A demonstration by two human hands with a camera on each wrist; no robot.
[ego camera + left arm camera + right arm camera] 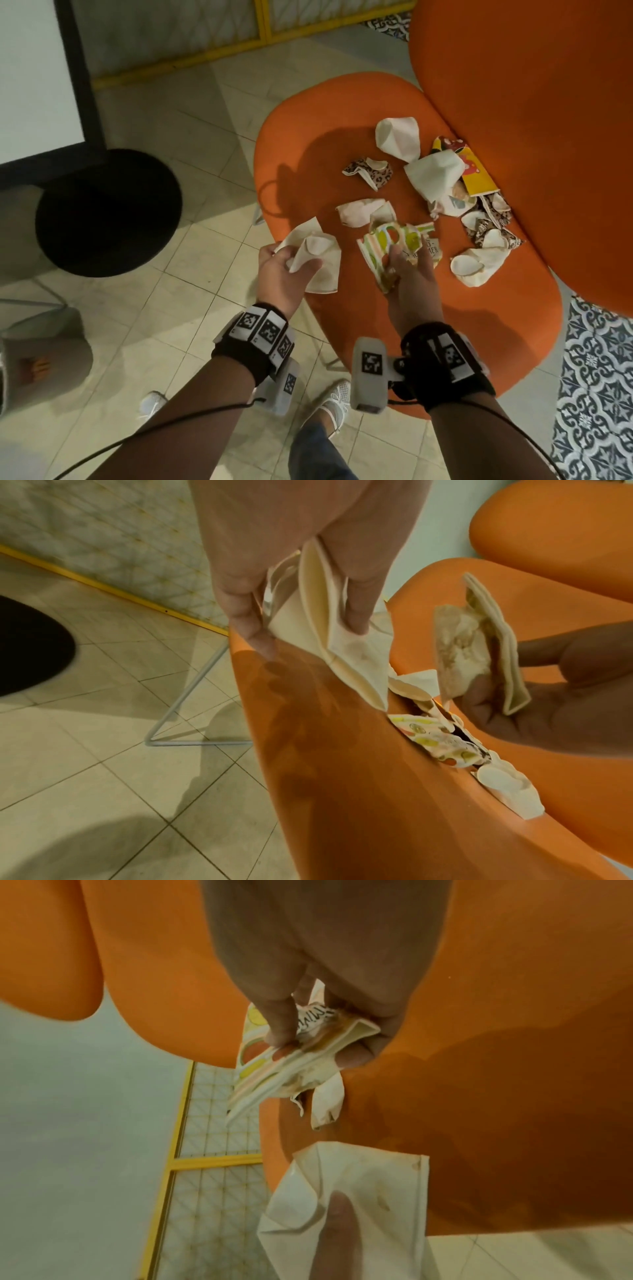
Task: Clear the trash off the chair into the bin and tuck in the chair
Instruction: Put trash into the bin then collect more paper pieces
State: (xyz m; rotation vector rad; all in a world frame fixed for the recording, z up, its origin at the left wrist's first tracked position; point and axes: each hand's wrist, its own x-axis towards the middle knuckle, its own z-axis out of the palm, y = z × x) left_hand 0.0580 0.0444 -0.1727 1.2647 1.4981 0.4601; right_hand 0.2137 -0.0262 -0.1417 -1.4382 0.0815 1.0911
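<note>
Both hands gripping paper trash over orange chair seat (301,113).
Left hand (284,270) pinches a crumpled white wrapper (317,253); right hand (409,274) clutches a striped printed wrapper (390,240).

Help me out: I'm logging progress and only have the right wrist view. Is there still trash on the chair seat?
Observer: Yes. Several crumpled paper cups and wrappers lie on the orange chair seat, mostly near the backrest.
Operator: Where's the bin?
Observer: A round black bin stands on the floor, on the person's left of the chair.
Operator: Whose finger is on that white paper at the bottom of my view?
Observer: The left hand; it grips a crushed white cup over the seat's front left edge, while the right hand holds a striped cup.
</note>
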